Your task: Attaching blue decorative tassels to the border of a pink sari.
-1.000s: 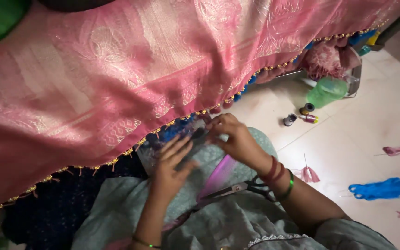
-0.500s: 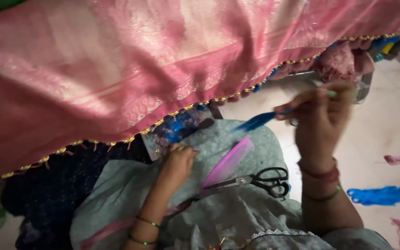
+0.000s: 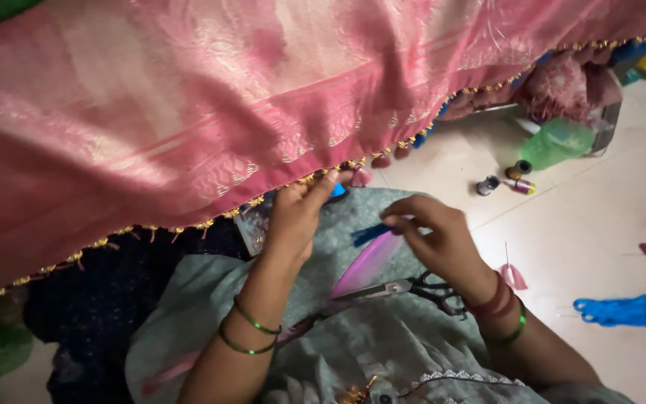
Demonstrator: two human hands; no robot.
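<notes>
Pink cloth's edge (image 3: 315, 176) meets left hand (image 3: 297, 217).

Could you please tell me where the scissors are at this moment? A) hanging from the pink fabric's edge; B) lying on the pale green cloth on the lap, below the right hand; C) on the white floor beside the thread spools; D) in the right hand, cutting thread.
B: the scissors lie flat on the pale green cloth, just under the right hand, which pinches blue thread rather than the handles.
</notes>
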